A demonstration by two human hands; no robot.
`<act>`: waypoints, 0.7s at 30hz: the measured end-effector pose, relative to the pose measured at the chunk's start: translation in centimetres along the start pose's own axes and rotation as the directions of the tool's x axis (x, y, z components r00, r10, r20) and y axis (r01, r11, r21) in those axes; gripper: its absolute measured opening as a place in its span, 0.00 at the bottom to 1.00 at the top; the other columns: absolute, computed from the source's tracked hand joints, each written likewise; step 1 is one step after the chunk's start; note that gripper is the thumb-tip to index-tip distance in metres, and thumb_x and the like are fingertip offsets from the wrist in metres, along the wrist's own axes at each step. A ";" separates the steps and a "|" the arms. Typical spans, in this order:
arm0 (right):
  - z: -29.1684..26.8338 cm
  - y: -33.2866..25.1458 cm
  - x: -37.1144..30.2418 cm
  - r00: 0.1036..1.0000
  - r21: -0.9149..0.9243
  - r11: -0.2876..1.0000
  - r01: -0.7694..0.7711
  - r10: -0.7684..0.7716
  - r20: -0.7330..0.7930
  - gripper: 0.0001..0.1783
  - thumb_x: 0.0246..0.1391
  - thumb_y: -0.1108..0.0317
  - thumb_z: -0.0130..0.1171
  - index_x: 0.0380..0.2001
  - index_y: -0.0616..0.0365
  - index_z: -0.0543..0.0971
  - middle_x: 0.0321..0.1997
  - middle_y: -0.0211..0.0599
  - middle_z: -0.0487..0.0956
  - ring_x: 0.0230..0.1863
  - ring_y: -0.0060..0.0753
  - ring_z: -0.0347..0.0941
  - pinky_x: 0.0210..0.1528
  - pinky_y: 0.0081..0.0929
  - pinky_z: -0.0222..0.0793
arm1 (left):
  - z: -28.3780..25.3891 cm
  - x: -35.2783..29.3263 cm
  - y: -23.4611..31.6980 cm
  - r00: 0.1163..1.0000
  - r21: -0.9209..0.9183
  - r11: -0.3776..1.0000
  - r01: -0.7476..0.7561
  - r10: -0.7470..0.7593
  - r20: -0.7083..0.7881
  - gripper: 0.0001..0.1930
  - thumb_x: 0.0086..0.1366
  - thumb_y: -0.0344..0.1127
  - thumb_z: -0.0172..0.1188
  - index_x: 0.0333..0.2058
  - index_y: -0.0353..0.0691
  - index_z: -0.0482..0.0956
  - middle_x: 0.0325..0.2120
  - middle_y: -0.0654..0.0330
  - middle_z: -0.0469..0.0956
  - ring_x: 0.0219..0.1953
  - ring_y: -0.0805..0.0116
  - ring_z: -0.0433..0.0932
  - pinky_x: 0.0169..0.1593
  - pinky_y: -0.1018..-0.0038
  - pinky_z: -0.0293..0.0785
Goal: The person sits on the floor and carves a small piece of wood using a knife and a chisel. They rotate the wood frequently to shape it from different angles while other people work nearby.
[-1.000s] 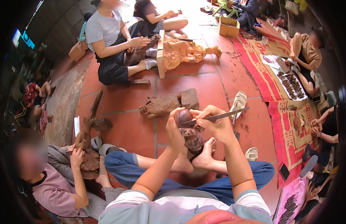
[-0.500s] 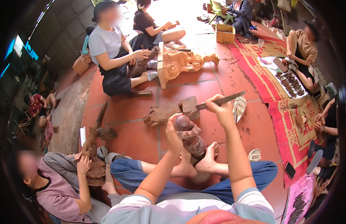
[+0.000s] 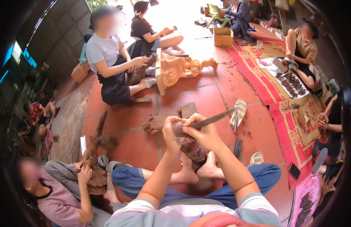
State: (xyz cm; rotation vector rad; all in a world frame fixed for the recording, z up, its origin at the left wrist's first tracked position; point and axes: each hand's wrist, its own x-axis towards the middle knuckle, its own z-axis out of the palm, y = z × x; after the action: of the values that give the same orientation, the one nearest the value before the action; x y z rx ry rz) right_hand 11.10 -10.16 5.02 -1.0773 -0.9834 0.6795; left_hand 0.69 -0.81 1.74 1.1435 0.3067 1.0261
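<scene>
One dark wooden carving (image 3: 195,150) is set between bare feet (image 3: 205,170), near centre, its round knob (image 3: 178,129) cupped by the left hand's (image 3: 171,135) curled fingers; a flat blade (image 3: 215,119) is gripped in the right hand's (image 3: 205,134) closed fingers. The knob appears largely smoothed, the rough body apparently unfinished. The long axis is slanted from the feet, knob pointed far and slightly left.

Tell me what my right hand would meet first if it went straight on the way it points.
The right hand points at the carving's rounded top, which its thumb seems to touch; the left hand looks next, though depth is unclear.
</scene>
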 end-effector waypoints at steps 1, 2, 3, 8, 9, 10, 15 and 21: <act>-0.1 0.0 0.3 0.999 -0.053 0.998 -0.028 0.029 0.014 0.07 0.50 0.77 0.62 0.29 0.60 0.73 0.31 0.32 0.77 0.40 0.23 0.75 0.43 0.20 0.71 | 0.0 0.0 0.0 1.000 0.023 1.000 -0.004 0.004 -0.010 0.22 0.69 0.48 0.35 0.35 0.34 0.70 0.32 0.52 0.76 0.35 0.67 0.75 0.43 0.73 0.71; -0.9 -0.1 0.9 0.988 0.150 0.979 -0.140 0.147 -0.042 0.07 0.51 0.75 0.62 0.29 0.60 0.72 0.30 0.31 0.77 0.38 0.21 0.75 0.40 0.20 0.72 | 0.1 0.0 0.0 1.000 0.046 0.999 -0.008 0.009 -0.019 0.22 0.69 0.48 0.35 0.34 0.34 0.70 0.31 0.52 0.77 0.35 0.66 0.75 0.43 0.73 0.72; -1.2 0.4 1.7 0.972 0.277 0.944 -0.182 0.215 -0.093 0.07 0.52 0.76 0.61 0.30 0.59 0.72 0.28 0.29 0.75 0.34 0.20 0.73 0.37 0.19 0.71 | 0.2 0.3 0.1 1.000 0.069 0.997 -0.018 0.020 -0.022 0.22 0.69 0.48 0.35 0.34 0.34 0.70 0.31 0.52 0.77 0.35 0.66 0.76 0.42 0.74 0.72; 0.5 0.9 0.2 0.986 -0.071 0.987 0.148 -0.142 0.083 0.07 0.53 0.75 0.60 0.29 0.57 0.71 0.37 0.34 0.79 0.37 0.19 0.73 0.40 0.19 0.71 | 0.4 0.1 -0.2 0.997 0.053 0.998 -0.040 0.043 -0.058 0.22 0.69 0.47 0.34 0.33 0.33 0.70 0.28 0.53 0.78 0.34 0.67 0.76 0.42 0.74 0.71; 0.2 0.6 0.4 0.998 0.023 1.000 0.002 -0.003 0.065 0.07 0.53 0.75 0.61 0.29 0.57 0.71 0.37 0.34 0.79 0.37 0.19 0.73 0.41 0.19 0.71 | 0.6 0.0 0.1 0.997 0.043 0.998 -0.041 0.044 -0.070 0.23 0.69 0.47 0.34 0.32 0.33 0.71 0.28 0.53 0.78 0.34 0.67 0.75 0.42 0.74 0.71; -0.6 0.0 1.0 0.990 0.112 0.985 -0.129 0.123 0.061 0.07 0.53 0.74 0.61 0.30 0.57 0.71 0.37 0.34 0.79 0.37 0.19 0.73 0.41 0.19 0.70 | 0.2 0.2 -0.1 0.995 0.105 0.992 -0.068 0.075 -0.068 0.23 0.69 0.46 0.34 0.32 0.33 0.71 0.29 0.53 0.78 0.34 0.68 0.75 0.42 0.74 0.71; -0.2 -0.3 0.7 0.999 0.112 0.993 -0.046 0.049 -0.020 0.08 0.50 0.70 0.64 0.28 0.59 0.73 0.28 0.26 0.72 0.29 0.17 0.67 0.32 0.19 0.63 | 0.2 0.2 -0.4 0.996 0.098 0.994 -0.048 0.055 -0.067 0.23 0.69 0.45 0.34 0.32 0.32 0.73 0.30 0.56 0.77 0.33 0.71 0.74 0.40 0.76 0.70; -1.2 0.3 1.3 0.981 0.172 0.968 -0.181 0.191 -0.041 0.07 0.52 0.71 0.62 0.28 0.57 0.73 0.30 0.27 0.74 0.34 0.17 0.68 0.37 0.17 0.64 | 0.4 0.0 0.7 0.998 0.231 0.971 -0.066 0.068 -0.003 0.23 0.68 0.42 0.33 0.32 0.32 0.75 0.31 0.57 0.76 0.34 0.71 0.73 0.42 0.77 0.69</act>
State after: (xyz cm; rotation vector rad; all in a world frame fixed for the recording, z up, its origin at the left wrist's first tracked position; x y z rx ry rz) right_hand 12.73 -9.44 4.97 -1.0425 -0.7675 0.8643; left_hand 0.58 -1.03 2.45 1.3659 0.4059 1.0763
